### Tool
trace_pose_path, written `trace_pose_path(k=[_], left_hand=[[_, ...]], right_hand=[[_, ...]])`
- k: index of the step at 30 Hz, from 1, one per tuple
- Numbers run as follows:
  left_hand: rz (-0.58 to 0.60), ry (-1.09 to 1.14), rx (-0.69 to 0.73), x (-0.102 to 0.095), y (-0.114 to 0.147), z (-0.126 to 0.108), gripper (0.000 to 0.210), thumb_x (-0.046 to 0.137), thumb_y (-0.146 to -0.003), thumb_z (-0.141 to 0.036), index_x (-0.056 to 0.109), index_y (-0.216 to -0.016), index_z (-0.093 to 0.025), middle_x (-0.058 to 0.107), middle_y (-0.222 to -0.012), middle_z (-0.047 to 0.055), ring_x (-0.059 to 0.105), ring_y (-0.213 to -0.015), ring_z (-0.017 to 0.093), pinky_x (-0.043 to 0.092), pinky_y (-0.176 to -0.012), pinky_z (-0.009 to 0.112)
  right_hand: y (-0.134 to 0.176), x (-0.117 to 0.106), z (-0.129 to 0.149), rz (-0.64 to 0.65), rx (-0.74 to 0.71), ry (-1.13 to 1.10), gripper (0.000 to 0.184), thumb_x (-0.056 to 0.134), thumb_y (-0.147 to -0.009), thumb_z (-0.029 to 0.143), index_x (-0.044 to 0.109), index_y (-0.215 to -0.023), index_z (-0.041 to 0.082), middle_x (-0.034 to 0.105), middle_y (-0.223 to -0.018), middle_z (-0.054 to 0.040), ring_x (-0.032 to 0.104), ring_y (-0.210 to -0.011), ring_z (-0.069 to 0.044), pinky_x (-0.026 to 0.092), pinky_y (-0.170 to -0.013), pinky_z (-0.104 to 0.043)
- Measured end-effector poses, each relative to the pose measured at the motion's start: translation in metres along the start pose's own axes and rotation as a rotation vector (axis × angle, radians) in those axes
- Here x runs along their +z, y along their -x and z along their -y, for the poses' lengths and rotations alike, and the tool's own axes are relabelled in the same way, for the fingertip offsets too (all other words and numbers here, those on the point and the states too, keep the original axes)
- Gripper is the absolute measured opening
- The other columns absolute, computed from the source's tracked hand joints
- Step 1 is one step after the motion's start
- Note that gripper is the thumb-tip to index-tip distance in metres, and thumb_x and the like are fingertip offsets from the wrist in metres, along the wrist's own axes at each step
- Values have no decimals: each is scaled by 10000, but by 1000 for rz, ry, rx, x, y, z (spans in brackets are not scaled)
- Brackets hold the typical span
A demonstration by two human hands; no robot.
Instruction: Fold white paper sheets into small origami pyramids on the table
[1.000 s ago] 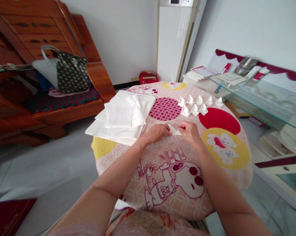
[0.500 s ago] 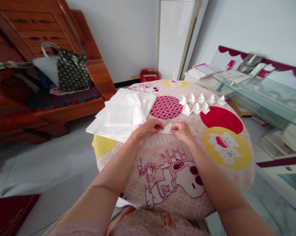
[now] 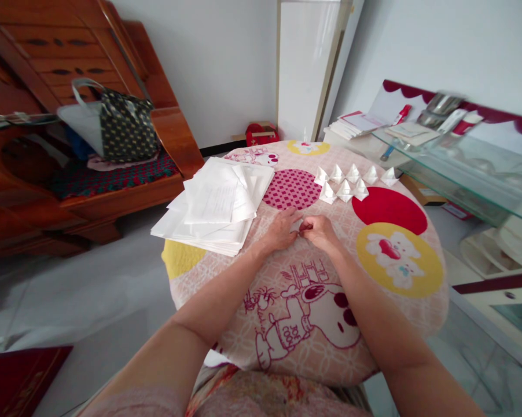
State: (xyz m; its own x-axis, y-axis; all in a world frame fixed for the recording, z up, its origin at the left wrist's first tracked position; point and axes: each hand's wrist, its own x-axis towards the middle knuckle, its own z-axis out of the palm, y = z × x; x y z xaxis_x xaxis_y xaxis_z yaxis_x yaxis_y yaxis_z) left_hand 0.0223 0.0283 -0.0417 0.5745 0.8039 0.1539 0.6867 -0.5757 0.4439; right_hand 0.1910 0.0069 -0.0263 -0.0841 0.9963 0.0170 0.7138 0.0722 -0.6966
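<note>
My left hand (image 3: 282, 229) and my right hand (image 3: 318, 229) meet over the middle of the round table, fingertips almost touching. Between them is a small piece of folded white paper, now nearly all covered by the fingers. My right hand is closed in a pinch on it. The left one curls around its other side, thumb low and fingers reaching forward. Beyond my right hand stand several folded white paper shapes (image 3: 345, 190) with pointed tops, in two rows. Left of my hands lies a loose stack of white paper sheets (image 3: 209, 202), some with print.
A patterned cloth (image 3: 330, 359) covers the table. At right stands a glass-topped shelf (image 3: 473, 179) holding metal bowls (image 3: 443, 104) and papers. A wooden bench (image 3: 174, 136) with a dotted bag (image 3: 128, 124) is at left. A red item (image 3: 261, 134) sits by the wall.
My left hand has slid right and closed in against my right hand. The folded paper, with its pointed top showing before, is now hidden by the fingers. The right hand has barely moved.
</note>
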Motion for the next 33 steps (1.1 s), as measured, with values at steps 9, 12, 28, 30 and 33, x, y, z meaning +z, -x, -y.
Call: trace_pose_path(k=[9, 12, 28, 30, 33], left_hand=[[-42, -42, -25, 16, -6, 12, 681, 633, -839, -207, 501, -1507, -235, 460, -1609, 143, 418, -1485, 323, 342, -1227, 536], [44, -9, -58, 6, -4, 12, 708, 606, -830, -173, 498, -1528, -223, 388, -1656, 139, 384, -1512, 324, 317, -1244, 516], [-34, 262, -83, -24, 3, 44, 576, 511, -767, -82, 716, -1289, -216, 678, -1385, 77, 613, -1265, 265, 446, -1138, 412], [-94, 279, -115, -23, 1, 35, 415, 549, -832, -176, 751, -1193, -209, 766, -1141, 68, 681, -1037, 235, 517, -984, 357], [-135, 238, -119, -20, -3, 16, 236, 714, -732, -246, 774, -956, -201, 742, -856, 34, 632, -812, 201, 487, -773, 287]], right_hand=[[0, 1, -2, -4, -11, -37, 135, 660, -673, 65, 737, -662, 176, 736, -668, -15, 650, -651, -163, 447, -645, -256], [1, 1, -3, -12, -13, -38, 152, 652, -675, 56, 735, -658, 182, 726, -650, -9, 645, -642, -161, 440, -633, -250], [3, 1, -3, -33, 11, -130, 105, 627, -635, 107, 687, -612, 191, 686, -607, 2, 600, -582, -147, 418, -585, -248], [4, 1, -4, -38, -6, -134, 103, 624, -637, 114, 685, -612, 194, 685, -607, 5, 601, -586, -149, 420, -589, -251], [5, 2, -6, -43, -52, -142, 101, 628, -649, 116, 683, -611, 192, 686, -607, -1, 604, -593, -156, 418, -590, -260]])
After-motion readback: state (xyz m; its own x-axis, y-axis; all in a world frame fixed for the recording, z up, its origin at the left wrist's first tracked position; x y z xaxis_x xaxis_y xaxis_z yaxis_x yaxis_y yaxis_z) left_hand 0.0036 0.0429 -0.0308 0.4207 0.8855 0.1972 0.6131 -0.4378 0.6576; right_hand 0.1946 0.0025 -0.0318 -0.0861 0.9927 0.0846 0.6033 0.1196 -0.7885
